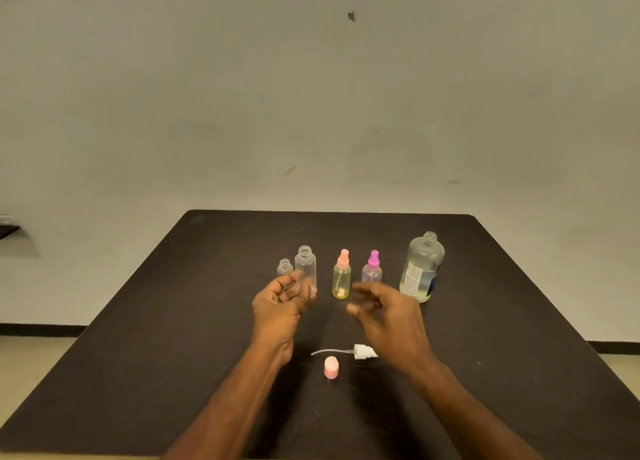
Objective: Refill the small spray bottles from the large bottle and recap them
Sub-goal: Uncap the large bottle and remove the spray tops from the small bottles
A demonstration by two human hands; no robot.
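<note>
A row of bottles stands on the dark table (173, 321). From left: a tiny clear uncapped bottle (284, 267), a taller clear uncapped bottle (305, 264), a yellow bottle with an orange-pink spray top (341, 277), a pinkish bottle with a magenta spray top (372, 269), and the large uncapped bottle (422, 269) with some pale liquid at its base. My left hand (281, 307) hovers just in front of the taller clear bottle, fingers loosely curled and holding nothing. My right hand (388, 316) hovers in front of the magenta-topped bottle, blurred, fingers relaxed and empty.
A white spray pump (363, 351) with its dip tube lies on the table near me, and a pink cap (331, 367) stands just in front of it. A pale wall rises behind the table's far edge.
</note>
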